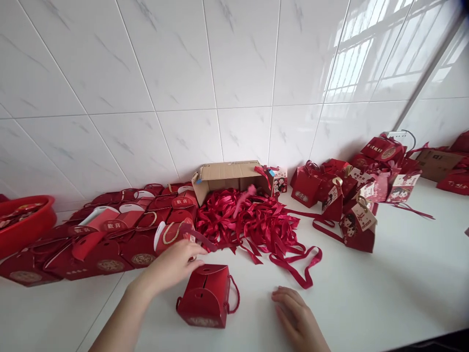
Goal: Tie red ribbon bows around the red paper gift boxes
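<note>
A small red gift box (207,293) with a rounded flap and a red cord handle stands on the white counter in front of me. My left hand (179,264) is just above and to the left of it, thumb and forefinger slightly apart. Behind its fingertips lies a dark red ribbon strip (201,238), close to a red box with a gold cord (172,233); whether the fingers touch either I cannot tell. To the right of the small box, my right hand (295,315) rests on the counter, fingers loosely bent, with nothing visible in it.
A heap of red satin ribbons (252,220) spills from a cardboard box (229,171) against the tiled wall. Rows of red boxes (110,254) fill the left, beside a red basin (25,230). More boxes with ribbons (359,225) stand at the right.
</note>
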